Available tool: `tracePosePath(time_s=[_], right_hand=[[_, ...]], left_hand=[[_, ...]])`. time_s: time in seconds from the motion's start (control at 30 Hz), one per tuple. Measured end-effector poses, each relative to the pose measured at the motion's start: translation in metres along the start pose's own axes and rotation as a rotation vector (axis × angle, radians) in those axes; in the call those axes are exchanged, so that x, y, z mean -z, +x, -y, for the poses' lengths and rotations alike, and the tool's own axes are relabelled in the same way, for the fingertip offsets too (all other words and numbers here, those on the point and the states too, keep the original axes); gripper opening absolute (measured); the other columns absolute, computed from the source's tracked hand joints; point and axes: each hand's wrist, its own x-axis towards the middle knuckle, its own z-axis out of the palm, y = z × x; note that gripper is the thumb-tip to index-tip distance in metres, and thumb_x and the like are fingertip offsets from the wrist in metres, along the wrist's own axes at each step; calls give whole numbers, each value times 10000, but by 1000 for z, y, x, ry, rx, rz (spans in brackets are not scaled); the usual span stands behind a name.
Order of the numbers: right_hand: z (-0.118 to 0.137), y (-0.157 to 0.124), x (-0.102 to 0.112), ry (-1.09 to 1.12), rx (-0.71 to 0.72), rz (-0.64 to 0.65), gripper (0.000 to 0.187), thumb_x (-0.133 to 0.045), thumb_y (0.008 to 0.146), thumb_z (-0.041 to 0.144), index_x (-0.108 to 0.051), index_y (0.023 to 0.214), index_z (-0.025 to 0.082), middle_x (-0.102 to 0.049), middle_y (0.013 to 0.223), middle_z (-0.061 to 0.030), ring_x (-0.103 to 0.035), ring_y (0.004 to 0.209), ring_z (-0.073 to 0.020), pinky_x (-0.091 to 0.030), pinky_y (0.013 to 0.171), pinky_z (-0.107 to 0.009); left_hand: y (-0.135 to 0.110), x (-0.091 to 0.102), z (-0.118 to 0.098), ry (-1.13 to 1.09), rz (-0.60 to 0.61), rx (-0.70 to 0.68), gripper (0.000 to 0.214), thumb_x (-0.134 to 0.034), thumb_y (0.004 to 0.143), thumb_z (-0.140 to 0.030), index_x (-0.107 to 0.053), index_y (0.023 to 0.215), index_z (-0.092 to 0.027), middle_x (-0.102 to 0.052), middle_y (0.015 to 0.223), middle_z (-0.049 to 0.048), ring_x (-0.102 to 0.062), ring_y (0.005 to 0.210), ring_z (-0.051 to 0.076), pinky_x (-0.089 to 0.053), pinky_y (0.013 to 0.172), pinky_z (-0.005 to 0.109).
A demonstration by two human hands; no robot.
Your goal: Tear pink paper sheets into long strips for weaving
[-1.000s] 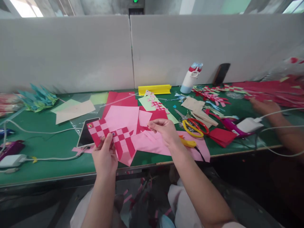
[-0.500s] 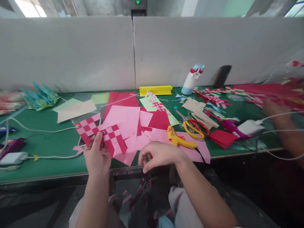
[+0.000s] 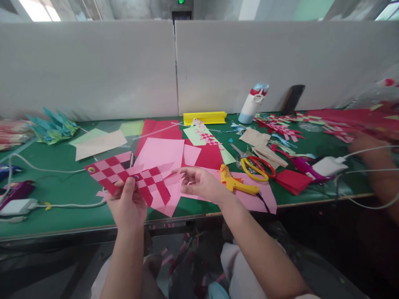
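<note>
The left hand (image 3: 128, 203) is clamped, thumb on top, on two pieces of checked paper woven in red and pink; the outer checked piece (image 3: 107, 169), with a round eye near its far left corner, sticks out to the left, and the inner checked piece (image 3: 152, 182), with an eye beside the thumb, points its cut ends to the right; both are held above the near edge of the green tabletop (image 3: 71, 187).

The right hand (image 3: 204, 185) is just right of the inner piece, its fingers bent and its thumb apart from them; pale pink strips reach toward its fingertips, though I cannot tell whether they touch.

Behind the inner piece lies a large pink sheet (image 3: 162, 153), over red paper (image 3: 212, 158); farther back a smaller checked piece (image 3: 205, 135) rests on light green paper (image 3: 190, 135), in front of a yellow strip (image 3: 205, 119). Right of the right hand a yellow glue gun (image 3: 238, 184) lies on pink paper; scissors (image 3: 245, 158) with yellow and red handles lie behind it, folded red paper (image 3: 293, 181) to their right. A bottle (image 3: 249, 108) stands leaning near the gray partition (image 3: 109, 66); at the far right another person's hand (image 3: 364, 145), blurred, is beside a heap of red paper (image 3: 336, 113).
</note>
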Motion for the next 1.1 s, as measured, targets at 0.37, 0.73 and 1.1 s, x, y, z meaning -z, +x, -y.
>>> tracePosePath(time_s=[0.37, 0.73, 1.1], right_hand=[[-9, 9, -5, 59, -41, -265, 254, -710, 717, 390, -681, 737, 138, -639, 655, -28, -499, 528, -83, -352, 448, -203], [2, -14, 26, -350, -243, 94, 503, -457, 879, 522, -673, 656, 126, -647, 590, -51, -590, 541, -116, -461, 577, -239], [1, -39, 6, -484, -235, 202, 422, -556, 826, 503, -703, 658, 145, -669, 615, -39, -605, 577, -135, -431, 560, -223]], left_hand=[[0, -6, 4, 79, -19, 193, 232, -822, 529, -137, -627, 655, -148, -622, 627, -53, -602, 574, 61, -526, 574, 164], [7, 4, 7, 234, -15, 292, 236, -817, 524, -147, -656, 697, -137, -661, 650, -22, -638, 593, 78, -522, 561, 153], [3, 14, 18, 542, 240, 446, 370, -833, 487, -261, -637, 767, -119, -634, 608, -14, -555, 478, 75, -445, 461, 187]])
